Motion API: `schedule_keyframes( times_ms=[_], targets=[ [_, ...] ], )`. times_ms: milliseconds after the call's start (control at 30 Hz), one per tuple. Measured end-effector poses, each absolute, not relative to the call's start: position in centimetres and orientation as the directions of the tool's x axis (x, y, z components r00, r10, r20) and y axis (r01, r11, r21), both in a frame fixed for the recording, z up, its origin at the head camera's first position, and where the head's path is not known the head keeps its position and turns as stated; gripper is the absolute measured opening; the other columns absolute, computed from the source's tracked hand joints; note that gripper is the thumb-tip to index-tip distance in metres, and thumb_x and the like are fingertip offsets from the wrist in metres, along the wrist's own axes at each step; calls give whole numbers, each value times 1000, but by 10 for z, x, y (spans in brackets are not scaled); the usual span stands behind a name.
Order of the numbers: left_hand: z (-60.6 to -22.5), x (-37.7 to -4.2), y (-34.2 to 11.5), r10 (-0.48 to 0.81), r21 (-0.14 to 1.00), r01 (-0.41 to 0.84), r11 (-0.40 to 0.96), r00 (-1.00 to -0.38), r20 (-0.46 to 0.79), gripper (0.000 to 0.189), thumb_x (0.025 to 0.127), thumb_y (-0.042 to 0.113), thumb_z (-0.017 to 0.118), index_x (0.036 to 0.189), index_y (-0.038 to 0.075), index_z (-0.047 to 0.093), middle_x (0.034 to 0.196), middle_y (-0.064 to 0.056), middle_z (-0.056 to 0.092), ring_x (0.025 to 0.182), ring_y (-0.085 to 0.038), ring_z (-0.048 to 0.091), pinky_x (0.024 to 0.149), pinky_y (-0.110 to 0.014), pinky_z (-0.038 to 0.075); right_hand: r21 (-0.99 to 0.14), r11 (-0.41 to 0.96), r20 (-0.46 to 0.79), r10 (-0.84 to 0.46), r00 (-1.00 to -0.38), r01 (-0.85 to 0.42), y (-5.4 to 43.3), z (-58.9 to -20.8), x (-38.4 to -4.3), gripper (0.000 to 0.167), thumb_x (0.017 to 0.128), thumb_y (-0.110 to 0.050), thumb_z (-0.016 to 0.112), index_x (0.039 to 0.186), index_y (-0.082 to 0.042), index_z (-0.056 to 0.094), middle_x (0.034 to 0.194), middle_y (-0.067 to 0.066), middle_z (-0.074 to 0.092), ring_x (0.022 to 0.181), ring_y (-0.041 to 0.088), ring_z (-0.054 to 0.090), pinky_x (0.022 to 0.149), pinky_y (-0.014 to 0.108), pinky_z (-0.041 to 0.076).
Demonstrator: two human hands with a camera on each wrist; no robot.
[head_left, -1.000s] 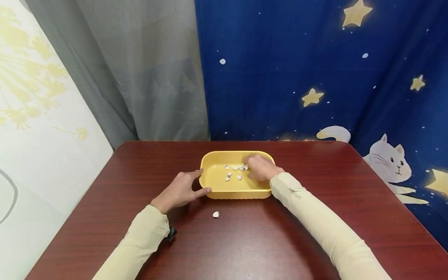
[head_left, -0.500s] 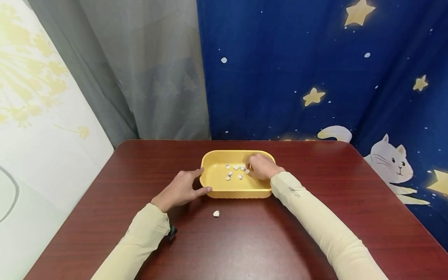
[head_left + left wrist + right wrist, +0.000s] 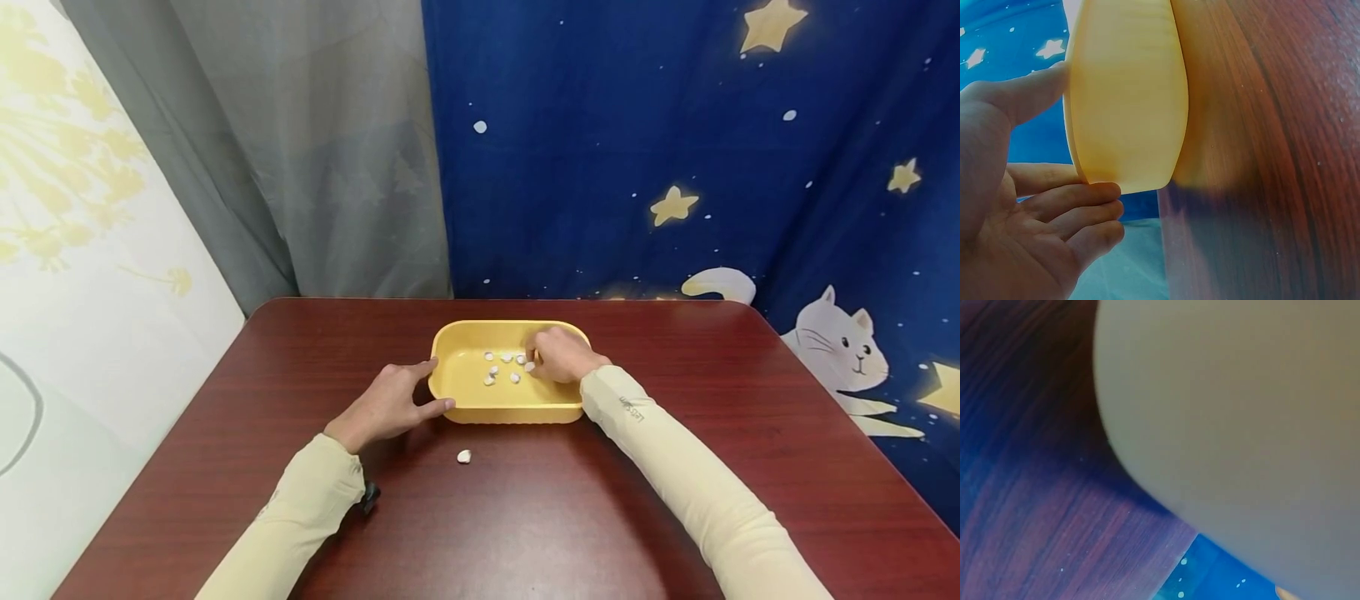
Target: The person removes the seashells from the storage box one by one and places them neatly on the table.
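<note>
Head view, nearest first: two pale sleeves (image 3: pixel 678 467) enter from the lower edge, cut off there; a small black object (image 3: pixel 370 497) by the left wrist is too dark to identify. Farther in, a lone white clove (image 3: pixel 464 457), apparently garlic, lies on the reddish-brown table (image 3: pixel 570 517), in front of the yellow tub (image 3: pixel 513 415). The left hand (image 3: pixel 382 404) grips the tub's left end, thumb and forefinger spread at the rim; the left wrist view shows other fingertips outside the wall. The right hand (image 3: pixel 562 354) reaches inside, fingers bent, with a clove (image 3: pixel 529 367) just under their tips; whether it is pinched cannot be told. Six more cloves (image 3: pixel 515 378) lie nearby in the tub.

Over the last second that clove has come slightly nearer the front rim, while the others have held their places; the work seems to concern single pieces within a steadied tub. The right hand hides part of the tub's right end. The right wrist view shows no fingers, only a blurred pale surface, probably the tub's outer wall. Behind hangs a starry blue curtain (image 3: pixel 555 208).
</note>
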State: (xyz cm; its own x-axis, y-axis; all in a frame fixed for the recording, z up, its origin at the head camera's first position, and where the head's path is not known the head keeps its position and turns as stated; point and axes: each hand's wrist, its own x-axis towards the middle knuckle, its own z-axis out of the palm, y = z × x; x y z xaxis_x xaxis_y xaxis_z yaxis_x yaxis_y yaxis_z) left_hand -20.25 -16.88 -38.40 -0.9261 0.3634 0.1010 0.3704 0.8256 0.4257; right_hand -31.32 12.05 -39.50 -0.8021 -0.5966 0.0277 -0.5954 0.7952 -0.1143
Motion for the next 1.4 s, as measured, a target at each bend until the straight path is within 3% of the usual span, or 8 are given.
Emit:
schedule_keyframes(
  times_ms=[367, 667, 1067, 1400],
  targets=[
    [-385, -202, -169, 363, 429, 371, 824, -926, 103, 80, 90, 47, 72, 146, -5, 48, 144, -21, 57, 132, -32, 59, 108, -46, 50, -100, 807, 8, -584, -811, -582, 121, -391, -311, 3, 84, -18, 76, 86, -15, 74, 75, -3, 66, 70, 14, 57, 66, 26, 47],
    [-384, -201, -170, 365, 427, 369, 826, -926, 96, 80, 90, 47, 72, 146, -5, 47, 145, -21, 56, 132, -32, 58, 108, -47, 49, -70, 779, 51, -621, -782, -623, 123, -387, -305, 5, 84, -20, 77, 86, -16, 75, 70, -5, 64, 67, 12, 55, 67, 27, 47],
    [-383, -201, -169, 363, 432, 367, 824, -927, 97, 80, 90, 48, 72, 147, -3, 47, 146, -20, 56, 133, -31, 58, 108, -47, 50, -310, 710, 16, -662, -750, -633, 127, -377, -292, 7, 82, -12, 79, 86, -14, 74, 75, -6, 69, 71, 6, 59, 67, 20, 49],
    [-384, -199, -169, 359, 432, 359, 827, -930, 85, 80, 91, 47, 71, 148, -3, 46, 148, -20, 54, 134, -31, 57, 108, -47, 49, -302, 663, 92, -695, -713, -685, 129, -372, -281, 7, 82, -6, 75, 88, -11, 75, 79, -4, 72, 72, 4, 62, 69, 20, 52]
  ],
)
